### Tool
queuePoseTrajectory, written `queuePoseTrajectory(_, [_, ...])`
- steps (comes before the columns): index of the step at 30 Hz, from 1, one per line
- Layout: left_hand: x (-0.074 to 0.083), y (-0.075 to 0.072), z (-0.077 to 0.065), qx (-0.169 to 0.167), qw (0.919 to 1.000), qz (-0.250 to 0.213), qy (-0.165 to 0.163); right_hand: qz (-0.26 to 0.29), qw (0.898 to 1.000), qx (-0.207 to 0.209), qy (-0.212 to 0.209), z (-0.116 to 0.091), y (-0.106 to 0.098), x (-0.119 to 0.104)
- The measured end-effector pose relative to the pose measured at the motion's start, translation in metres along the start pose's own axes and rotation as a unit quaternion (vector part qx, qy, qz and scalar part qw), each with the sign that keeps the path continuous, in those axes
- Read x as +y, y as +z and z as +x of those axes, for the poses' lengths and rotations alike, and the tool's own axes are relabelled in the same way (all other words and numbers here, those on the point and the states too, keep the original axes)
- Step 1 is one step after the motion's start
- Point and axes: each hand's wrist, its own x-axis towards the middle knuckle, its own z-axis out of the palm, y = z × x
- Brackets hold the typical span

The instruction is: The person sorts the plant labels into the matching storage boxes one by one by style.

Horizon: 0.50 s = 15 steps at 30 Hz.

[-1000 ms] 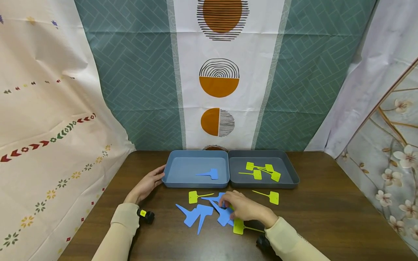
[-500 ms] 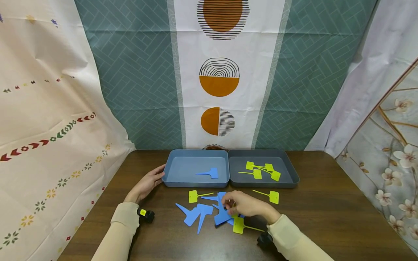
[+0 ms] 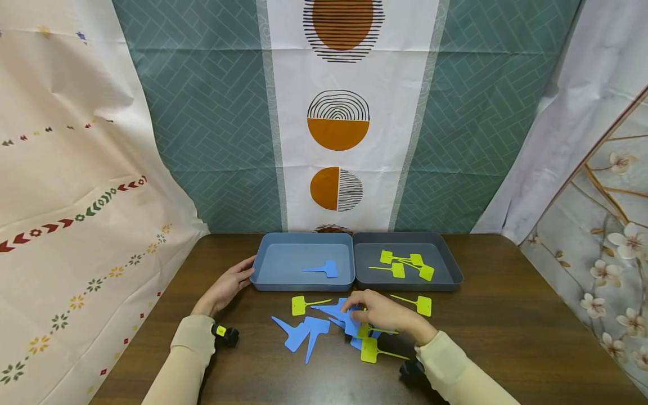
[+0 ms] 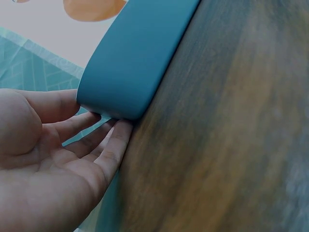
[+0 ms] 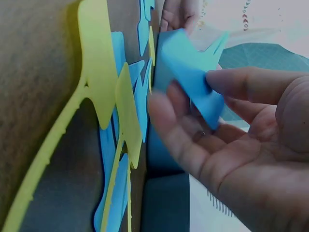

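Note:
My right hand [image 3: 387,312] pinches a blue T-shaped plant label [image 5: 186,67] between thumb and fingers, over the loose pile in front of the trays. In the right wrist view the label is tilted off the pile. Beneath it lie more blue labels and yellow ones, among them a yellow label [image 3: 369,351] and another yellow label [image 5: 128,116]. At the blue-grey tray's [image 3: 275,264] left end, the extended fingers of my left hand [image 3: 230,287] touch the wall. That tray contains one blue label [image 3: 331,269].
Beside the blue-grey tray stands a dark grey tray [image 3: 367,246] with several yellow labels [image 3: 398,270]. On the wooden table [image 3: 506,320] lie single yellow labels, left [image 3: 298,305] and right [image 3: 424,306], and two overlapping blue labels [image 3: 296,337]. Patterned cloths hang behind and at both sides.
My right hand has taken a blue label and lifted it from the pile, shifting it slightly. A yellow label under the hand shows more now. My left hand stays at the tray.

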Motion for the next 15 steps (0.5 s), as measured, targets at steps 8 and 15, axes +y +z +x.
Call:
queuePoseTrajectory(8, [0.0002,-0.001,-0.0006,-0.001,1.0,0.002,0.005,0.034,0.999,0.022,-0.019,-0.0016,-0.0042,-0.0002])
queuePoseTrajectory(15, [-0.0003,-0.0006,-0.0005,-0.002,1.0,0.002,0.006,0.064,0.997,0.052,0.012,-0.0015,-0.0093,0.0014])
